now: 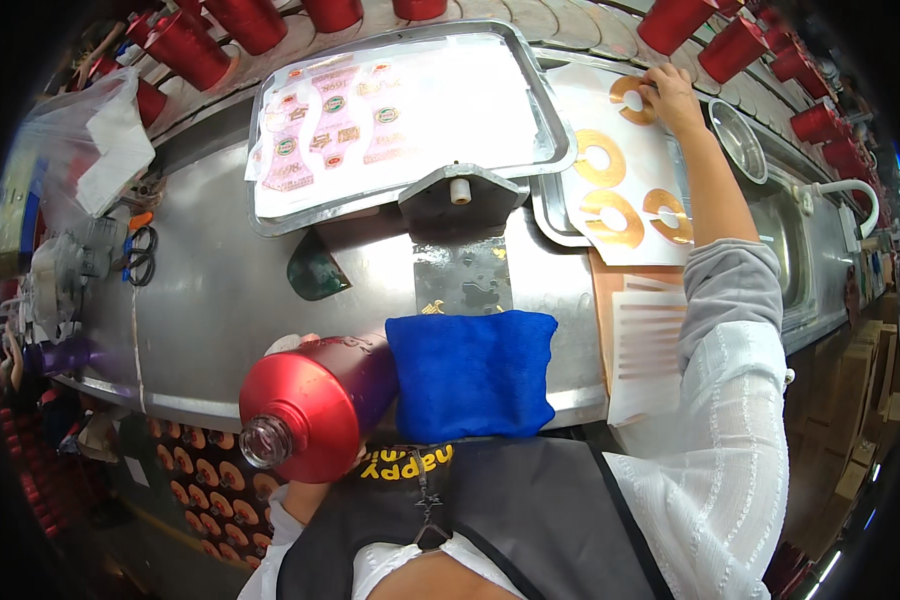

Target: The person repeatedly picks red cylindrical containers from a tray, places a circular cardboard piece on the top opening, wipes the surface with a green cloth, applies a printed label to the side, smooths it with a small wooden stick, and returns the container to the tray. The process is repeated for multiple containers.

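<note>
Reaching to the bench's far right corner, right hand [673, 95] pinches a gold ring label [632, 99]; left hand [292, 344] clamps the red bottle [310, 405] at the near edge. Label could tear if peeled one-handed.

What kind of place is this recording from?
Likely a bottle-labelling station in a factory: rows of red bottles line the steel bench, the left hand holds a red bottle, and the right hand touches gold ring labels.
</note>
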